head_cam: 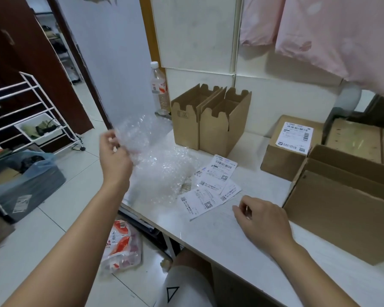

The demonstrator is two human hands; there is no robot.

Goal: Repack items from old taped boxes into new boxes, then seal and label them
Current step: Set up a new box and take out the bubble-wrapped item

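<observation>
The left hand (114, 157) is raised over the table's left edge, its fingers and thumb pinching the upper end of a clear sheet of bubble wrap (164, 167). From those fingertips the wrap trails down and to the right, and its crumpled lower part lies on the white table (208, 238).

The right hand (263, 217) rests on the tabletop with its fingers loosely curled; nothing shows in its grasp. Just beyond and to the left of its fingertips lie loose shipping labels (211, 189), overlapping each other, their far edge touching the bubble wrap. Immediately right of this hand stands a large open cardboard box (341, 213).

Farther out past the fingers of both hands, 2 empty folded boxes (211, 122) stand upright side by side, flaps open, against the wall. Beyond the right hand's knuckles a closed box (284, 156) carries 1 label on top. A plastic water bottle (159, 87) stands behind the raised left fingers.
</observation>
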